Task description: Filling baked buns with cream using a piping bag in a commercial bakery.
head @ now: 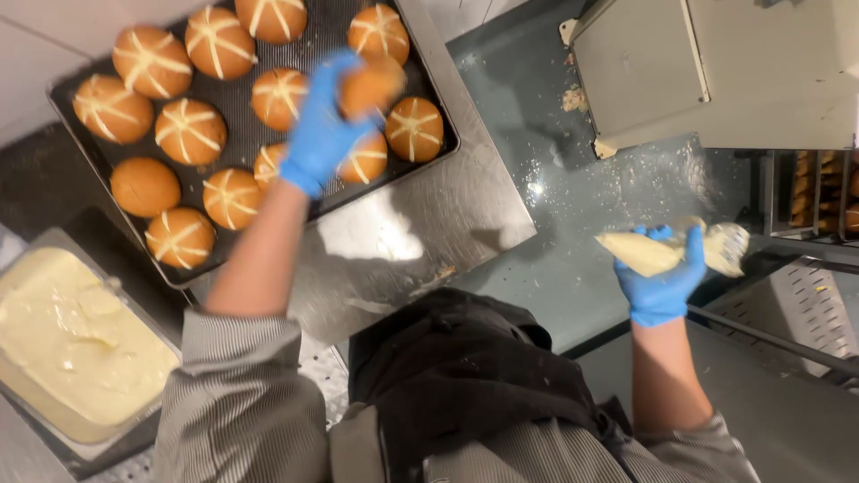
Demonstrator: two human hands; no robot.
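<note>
My left hand (320, 130), in a blue glove, is stretched over a dark baking tray (85, 143) and holds a plain brown bun (369, 87) above it. The tray carries several round buns (190, 131) with pale crosses piped on top and one uncrossed bun (144, 186) near its left side. My right hand (664, 279), also in a blue glove, is out to the right over the floor, gripping a piping bag (646, 252) filled with pale cream, its tip pointing left.
The tray rests on a steel table (429, 224). A clear tub of pale yellow cream (67, 340) stands at the lower left. A beige machine (716, 72) and a rack with baked goods (819, 192) are at the right, above a grey floor.
</note>
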